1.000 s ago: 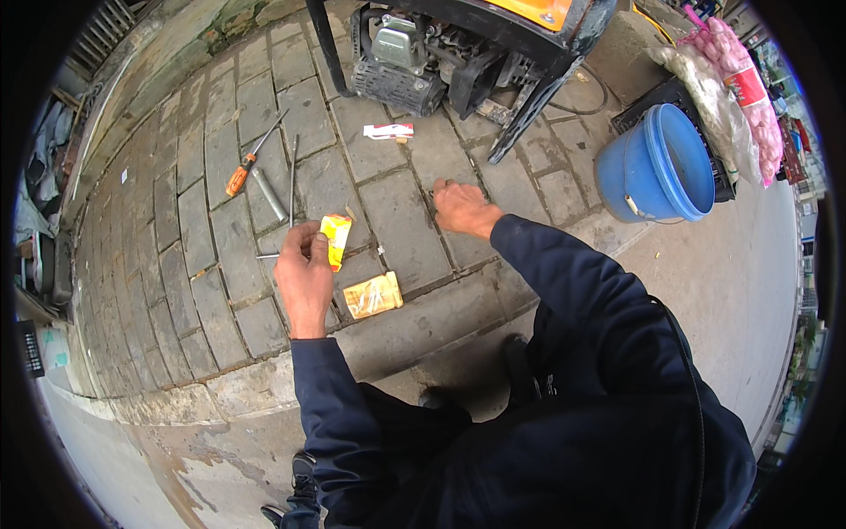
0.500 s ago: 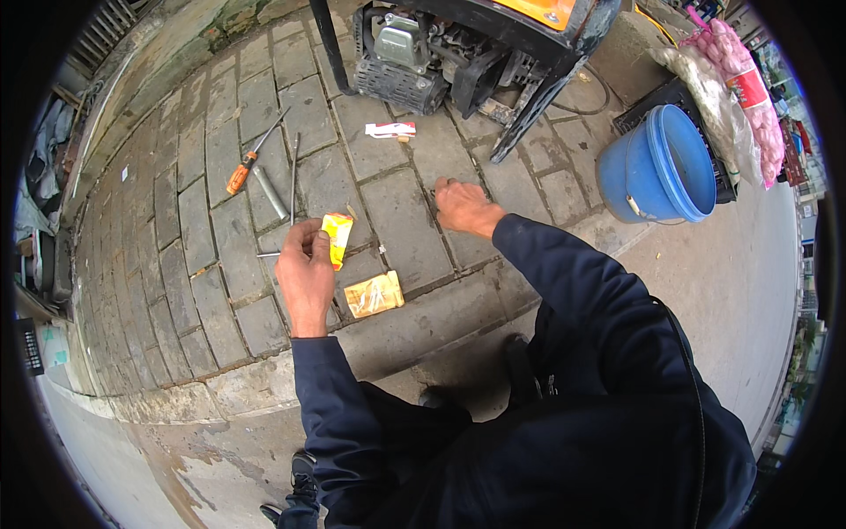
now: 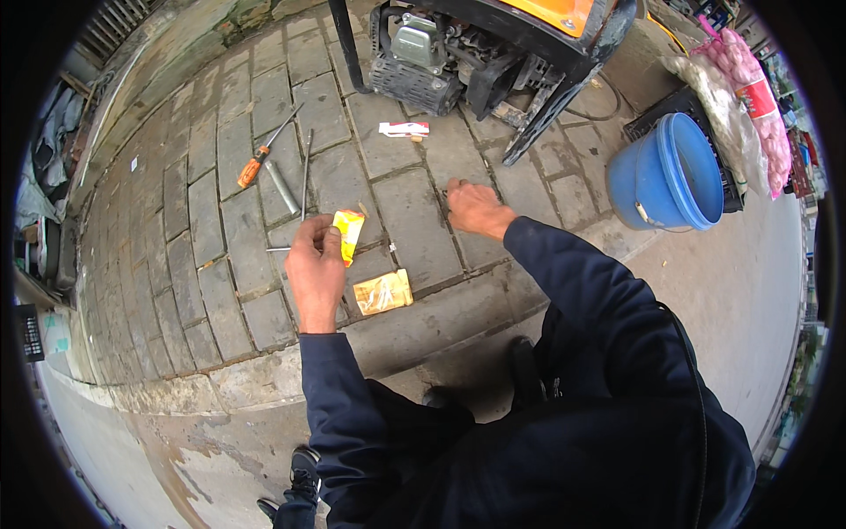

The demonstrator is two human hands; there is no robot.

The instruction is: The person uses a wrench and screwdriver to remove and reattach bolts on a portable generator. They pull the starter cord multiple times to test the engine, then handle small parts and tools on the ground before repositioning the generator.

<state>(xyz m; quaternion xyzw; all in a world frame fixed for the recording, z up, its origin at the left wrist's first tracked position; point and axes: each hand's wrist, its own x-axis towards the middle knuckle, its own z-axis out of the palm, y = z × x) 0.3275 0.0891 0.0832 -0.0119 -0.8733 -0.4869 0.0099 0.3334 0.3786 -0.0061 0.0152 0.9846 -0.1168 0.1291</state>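
My left hand [image 3: 317, 269] pinches a small yellow packet [image 3: 349, 236] with red marks, just above the paving stones. To its right, my right hand [image 3: 478, 210] is low over the paving with fingers curled together; whatever they may hold is hidden. A flattened gold-yellow packet [image 3: 383, 293] lies below the left hand near the kerb. Beyond that hand are an orange-handled screwdriver [image 3: 254, 166], a short metal tube [image 3: 282, 187] and a thin metal rod [image 3: 307, 172]. A red and white packet [image 3: 404, 130] rests farther off on the stones.
An engine [image 3: 419, 66] inside a black frame [image 3: 551, 110] stands at the far side. To the right are a blue bucket [image 3: 634, 172] with a handle, a black crate [image 3: 733, 196] and a pink-filled bag [image 3: 740, 70]. The kerb edge [image 3: 247, 383] runs in front. A person's shoe [image 3: 304, 472] shows below.
The whole view has shifted slightly, so everything appears a little farther right. Both hands keep nearly the same pose, the left still on the yellow packet.
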